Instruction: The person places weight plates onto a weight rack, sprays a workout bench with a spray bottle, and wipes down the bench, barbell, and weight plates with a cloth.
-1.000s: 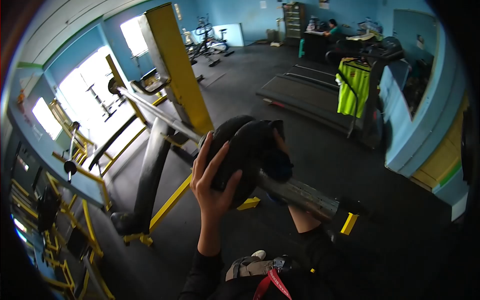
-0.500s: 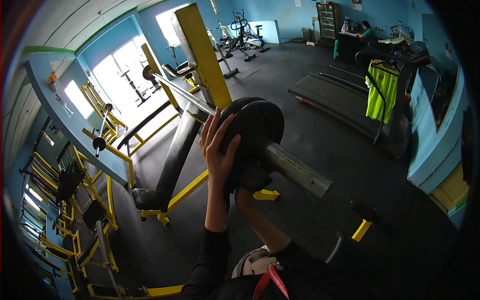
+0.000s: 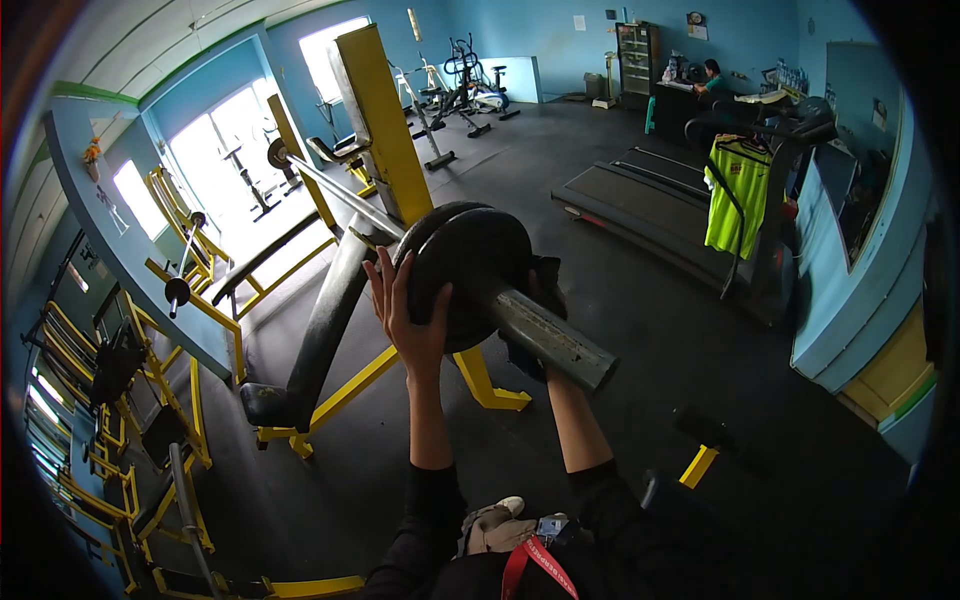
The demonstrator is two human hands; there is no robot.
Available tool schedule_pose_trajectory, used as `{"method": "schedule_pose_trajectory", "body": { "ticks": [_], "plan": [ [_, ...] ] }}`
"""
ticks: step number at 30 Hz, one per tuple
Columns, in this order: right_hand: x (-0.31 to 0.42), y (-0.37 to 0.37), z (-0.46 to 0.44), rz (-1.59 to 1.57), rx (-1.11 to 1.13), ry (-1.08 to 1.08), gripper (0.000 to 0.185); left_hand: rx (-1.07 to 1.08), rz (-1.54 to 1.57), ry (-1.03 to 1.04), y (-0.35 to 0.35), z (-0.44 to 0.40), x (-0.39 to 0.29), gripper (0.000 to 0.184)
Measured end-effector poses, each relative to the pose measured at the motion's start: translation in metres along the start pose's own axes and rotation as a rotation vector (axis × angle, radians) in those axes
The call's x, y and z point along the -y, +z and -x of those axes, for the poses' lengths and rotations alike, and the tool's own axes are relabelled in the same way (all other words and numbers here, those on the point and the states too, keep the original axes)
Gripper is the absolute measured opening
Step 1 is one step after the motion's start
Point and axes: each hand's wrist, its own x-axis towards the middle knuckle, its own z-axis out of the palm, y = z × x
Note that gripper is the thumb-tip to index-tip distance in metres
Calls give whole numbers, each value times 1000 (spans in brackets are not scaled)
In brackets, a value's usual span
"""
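Note:
In front of me a barbell (image 3: 350, 200) rests on a yellow bench rack, its thick grey sleeve end (image 3: 555, 340) pointing toward me. Black weight plates (image 3: 470, 260) sit on the sleeve. My left hand (image 3: 410, 315) touches the plates' left edge, fingers stretched and apart, thumb against the near face. On the plates' right side, my right hand (image 3: 553, 305) is in shadow, partly behind the sleeve, around a dark cloth (image 3: 546, 270). Its fingers are mostly hidden.
A padded bench (image 3: 325, 330) stands left of the plates. To the right is a treadmill (image 3: 640, 220) with a neon shirt (image 3: 738, 195) hanging on it. A person (image 3: 712, 77) sits at a far desk. More yellow gym machines (image 3: 185, 390) line the left.
My right hand has come up from below the plates to their right side with the dark cloth. The left hand has slid lower along the left edge, and the view has shifted slightly.

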Motion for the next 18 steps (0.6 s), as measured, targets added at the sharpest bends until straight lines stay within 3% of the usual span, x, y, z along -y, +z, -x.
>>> {"method": "schedule_pose_trajectory", "body": {
  "ticks": [3,4,8,13,14,18],
  "plan": [
    [9,10,-4,-5,2,53,34,-5,-39,31,0,-1,2,52],
    [13,14,-6,-181,40,315,36,5,-46,42,-1,-1,0,52],
    [13,16,-7,-281,39,269,35,46,-27,23,-6,-3,-19,52],
    [29,-2,4,-632,63,446,35,78,48,16,-10,-3,-40,51],
    [6,-7,5,-599,130,476,32,96,30,-1,-11,-1,-46,51],
    [16,-22,13,-830,207,390,33,136,16,-17,-13,7,-67,51]
  ]
}}
